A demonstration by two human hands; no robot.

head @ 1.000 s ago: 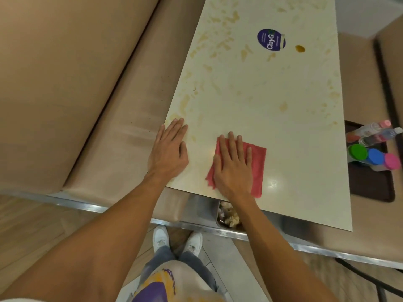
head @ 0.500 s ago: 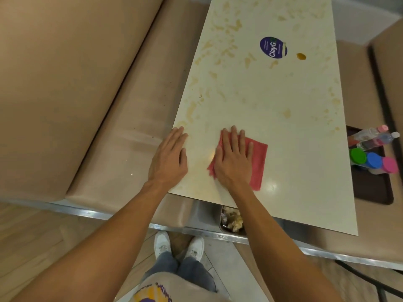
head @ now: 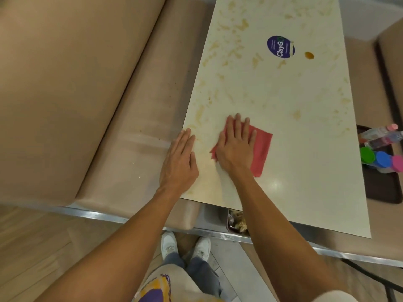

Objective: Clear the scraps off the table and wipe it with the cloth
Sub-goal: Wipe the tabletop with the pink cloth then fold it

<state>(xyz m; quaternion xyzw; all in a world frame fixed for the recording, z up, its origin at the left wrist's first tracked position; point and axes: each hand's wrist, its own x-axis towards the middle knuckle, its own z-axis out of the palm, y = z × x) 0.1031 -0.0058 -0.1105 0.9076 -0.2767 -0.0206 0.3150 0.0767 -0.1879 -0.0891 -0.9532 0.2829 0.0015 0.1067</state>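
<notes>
A long pale table (head: pixel 283 101) runs away from me, smeared with yellowish stains. My right hand (head: pixel 234 147) lies flat with straight fingers on a red cloth (head: pixel 260 149) near the table's front left corner. To its left, my left hand (head: pixel 178 162) rests flat on the table at the left edge, holding nothing. A small brown scrap (head: pixel 309 55) lies far up the table beside a round blue sticker (head: pixel 280 47). Under the table's front edge, a metal bin (head: pixel 236 223) holds crumpled scraps.
Tan bench seats flank the table: one bench (head: pixel 135 118) on the left, another on the right. On the right seat a dark tray (head: pixel 381 186) carries bottles (head: pixel 380 136) and containers with green, blue and pink lids (head: pixel 381 159). My white shoes (head: pixel 185 247) stand on the wooden floor below.
My right hand has slid the red cloth a little further up the table. My left hand stays flat at the left edge.
</notes>
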